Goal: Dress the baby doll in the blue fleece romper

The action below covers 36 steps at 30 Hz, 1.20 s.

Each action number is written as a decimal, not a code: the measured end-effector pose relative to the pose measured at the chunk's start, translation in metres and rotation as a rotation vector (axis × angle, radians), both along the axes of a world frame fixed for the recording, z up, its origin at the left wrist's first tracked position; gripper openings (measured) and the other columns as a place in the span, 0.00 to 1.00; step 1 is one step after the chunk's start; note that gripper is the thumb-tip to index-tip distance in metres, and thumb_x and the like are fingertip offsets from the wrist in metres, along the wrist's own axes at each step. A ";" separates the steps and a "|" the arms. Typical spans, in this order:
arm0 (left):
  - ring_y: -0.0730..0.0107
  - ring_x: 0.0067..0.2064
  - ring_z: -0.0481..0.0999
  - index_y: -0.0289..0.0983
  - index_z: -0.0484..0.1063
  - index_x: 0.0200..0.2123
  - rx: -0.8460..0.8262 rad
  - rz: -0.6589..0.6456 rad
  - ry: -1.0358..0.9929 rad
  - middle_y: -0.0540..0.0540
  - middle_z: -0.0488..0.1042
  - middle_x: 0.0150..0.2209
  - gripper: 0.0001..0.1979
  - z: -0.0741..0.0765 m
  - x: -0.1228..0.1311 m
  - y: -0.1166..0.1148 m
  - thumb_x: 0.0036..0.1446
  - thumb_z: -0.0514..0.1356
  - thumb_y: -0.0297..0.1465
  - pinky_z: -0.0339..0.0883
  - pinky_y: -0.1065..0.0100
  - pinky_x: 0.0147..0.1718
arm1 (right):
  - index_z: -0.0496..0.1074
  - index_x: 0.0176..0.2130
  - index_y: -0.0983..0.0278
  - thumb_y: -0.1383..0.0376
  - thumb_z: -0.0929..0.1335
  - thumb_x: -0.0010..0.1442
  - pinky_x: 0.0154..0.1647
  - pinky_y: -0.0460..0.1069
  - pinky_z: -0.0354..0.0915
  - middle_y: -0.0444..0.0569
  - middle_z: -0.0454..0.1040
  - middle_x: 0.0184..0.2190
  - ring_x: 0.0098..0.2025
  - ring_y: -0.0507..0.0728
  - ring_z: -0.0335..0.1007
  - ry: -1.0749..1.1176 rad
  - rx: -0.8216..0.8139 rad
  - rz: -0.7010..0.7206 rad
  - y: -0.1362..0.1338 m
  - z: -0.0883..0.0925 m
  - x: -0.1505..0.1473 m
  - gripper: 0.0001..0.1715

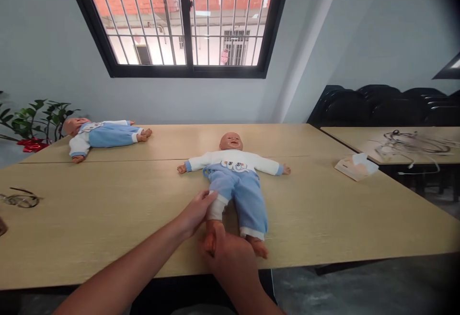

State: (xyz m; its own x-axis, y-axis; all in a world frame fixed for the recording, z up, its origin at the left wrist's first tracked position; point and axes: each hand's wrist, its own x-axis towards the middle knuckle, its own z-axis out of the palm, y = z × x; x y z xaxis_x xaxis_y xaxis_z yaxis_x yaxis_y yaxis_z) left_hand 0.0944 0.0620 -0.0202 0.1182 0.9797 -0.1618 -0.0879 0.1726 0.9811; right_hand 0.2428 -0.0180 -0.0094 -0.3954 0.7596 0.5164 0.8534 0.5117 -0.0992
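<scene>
A baby doll (250,200) in a white top and blue trousers lies on its back on the wooden table (309,219), feet towards me. A white wrap or cuff (216,208) surrounds the lower part of its leg on the left side of the picture, below the raised trouser leg. My left hand (199,209) is closed on that lower leg from the left, thumb on top. Lower down, my right hand (232,257) is closed round the same leg's foot. The doll's other leg lies straight, its trouser leg down to the ankle.
A second doll (111,134) lies at the back left near a plant (36,118). Glasses (23,198) rest at the left. An open paper packet (355,166) is at the right, with cables (413,142) on another table beyond.
</scene>
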 end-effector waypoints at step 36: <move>0.63 0.42 0.77 0.41 0.69 0.43 0.471 0.237 0.687 0.46 0.73 0.45 0.13 -0.008 0.038 -0.094 0.54 0.63 0.26 0.70 0.62 0.42 | 0.77 0.37 0.62 0.58 0.73 0.53 0.37 0.53 0.75 0.48 0.83 0.32 0.33 0.60 0.78 1.914 -1.033 0.055 0.125 -0.020 0.022 0.12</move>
State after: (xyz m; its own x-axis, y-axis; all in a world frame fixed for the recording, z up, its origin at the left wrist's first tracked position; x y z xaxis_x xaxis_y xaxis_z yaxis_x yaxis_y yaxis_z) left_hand 0.1327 -0.0316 -0.0279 -0.0728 0.9489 0.3069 0.5687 -0.2133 0.7944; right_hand 0.2651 0.1071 -0.0289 -0.0644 0.9608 -0.2696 -0.5994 -0.2532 -0.7594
